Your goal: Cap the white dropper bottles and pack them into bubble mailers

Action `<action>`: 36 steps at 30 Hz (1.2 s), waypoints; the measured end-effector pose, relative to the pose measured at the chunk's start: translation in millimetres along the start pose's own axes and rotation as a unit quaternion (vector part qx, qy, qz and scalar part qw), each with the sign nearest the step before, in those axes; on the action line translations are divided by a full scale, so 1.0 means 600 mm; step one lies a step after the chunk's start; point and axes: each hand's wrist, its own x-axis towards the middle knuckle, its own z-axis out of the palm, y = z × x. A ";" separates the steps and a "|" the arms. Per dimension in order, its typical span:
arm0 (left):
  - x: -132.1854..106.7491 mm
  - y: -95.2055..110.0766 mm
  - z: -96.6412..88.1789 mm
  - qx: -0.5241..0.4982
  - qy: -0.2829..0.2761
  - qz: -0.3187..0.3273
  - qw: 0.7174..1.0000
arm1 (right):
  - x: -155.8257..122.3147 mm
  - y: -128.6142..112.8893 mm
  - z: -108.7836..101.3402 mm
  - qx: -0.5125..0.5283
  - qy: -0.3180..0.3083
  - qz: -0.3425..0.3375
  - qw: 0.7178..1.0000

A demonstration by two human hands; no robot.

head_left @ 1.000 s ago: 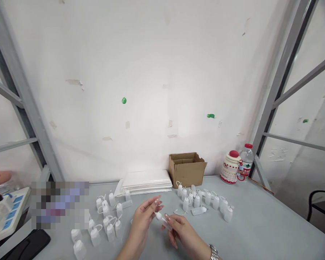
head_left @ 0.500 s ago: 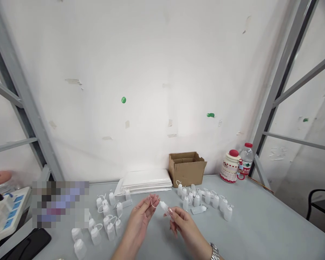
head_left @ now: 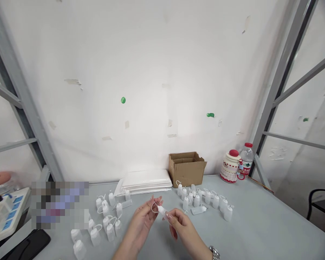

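Observation:
My right hand [head_left: 183, 225] grips a small translucent plastic dropper bottle [head_left: 161, 210] between thumb and fingers. The bottle is tilted, its white top pointing up and left toward my other hand. A thin white looped strap [head_left: 152, 208] curves from the bottle's top. My left hand [head_left: 143, 219] pinches this strap near its end with closed fingertips; the very tip is hidden by the fingers. Similar dropper bottles [head_left: 110, 233] stand in a group left of my hands, and several more bottles [head_left: 216, 202] are grouped to the right, one lying on its side.
A cardboard box [head_left: 188, 173] and a stack of white sheets or envelopes [head_left: 146, 180] lie against the wall. A cream jar-shaped cup [head_left: 230, 167] and a water bottle [head_left: 246, 159] are at the back right. A black phone [head_left: 29, 245] rests at the front left of the grey table [head_left: 249, 238].
The held bottle has moved slightly left and down, closer to my left hand, and the strap loop now sits nearer its top. My right hand has shifted left with it.

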 end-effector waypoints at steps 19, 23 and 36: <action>-0.002 -0.001 -0.002 0.033 -0.012 0.014 0.999 | 0.006 0.005 -0.002 0.014 0.012 0.008 1.000; -0.001 -0.003 -0.004 0.036 -0.023 0.013 0.999 | 0.003 0.005 0.000 0.005 0.014 0.003 1.000; 0.002 -0.012 -0.004 0.128 -0.005 0.063 0.990 | -0.005 0.007 0.006 -0.042 0.051 0.001 0.998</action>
